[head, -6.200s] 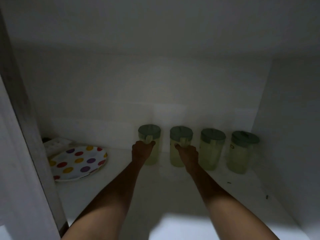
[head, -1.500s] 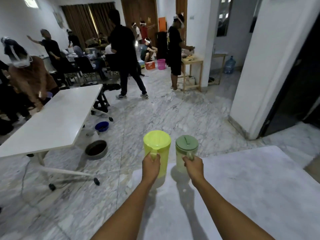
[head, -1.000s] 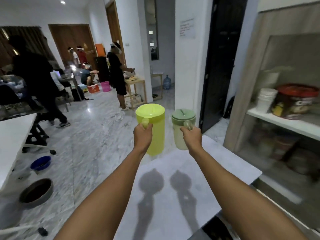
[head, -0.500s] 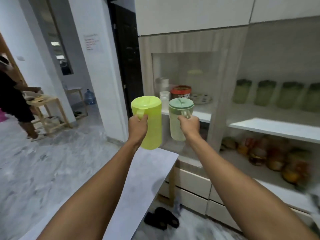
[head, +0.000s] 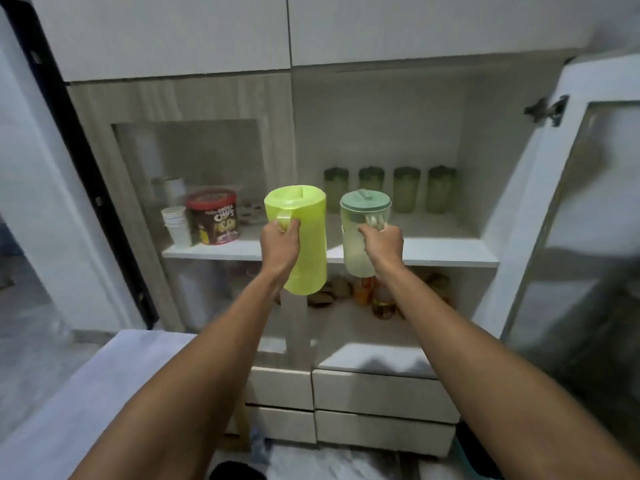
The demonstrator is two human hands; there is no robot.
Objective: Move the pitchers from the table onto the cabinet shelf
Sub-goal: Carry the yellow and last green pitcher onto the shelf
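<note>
My left hand (head: 280, 244) grips the handle of a bright yellow-green pitcher (head: 306, 244), held upright in the air. My right hand (head: 382, 244) grips the handle of a clear pitcher with a green lid (head: 360, 237). Both hang just in front of the white cabinet shelf (head: 443, 252), at its front edge. Several green-lidded pitchers (head: 406, 194) stand in a row at the back of that shelf.
A stack of white cups (head: 177, 225) and a red-lidded snack tub (head: 214, 216) sit on the shelf's left part behind a glass panel. The cabinet door (head: 568, 237) stands open at right. Jars fill the shelf below (head: 377, 296). The table (head: 86, 393) lies at lower left.
I have turned from the table to face the cabinet, carrying both pitchers. The pitchers are now closer to the shelf and centred before its open bay.
</note>
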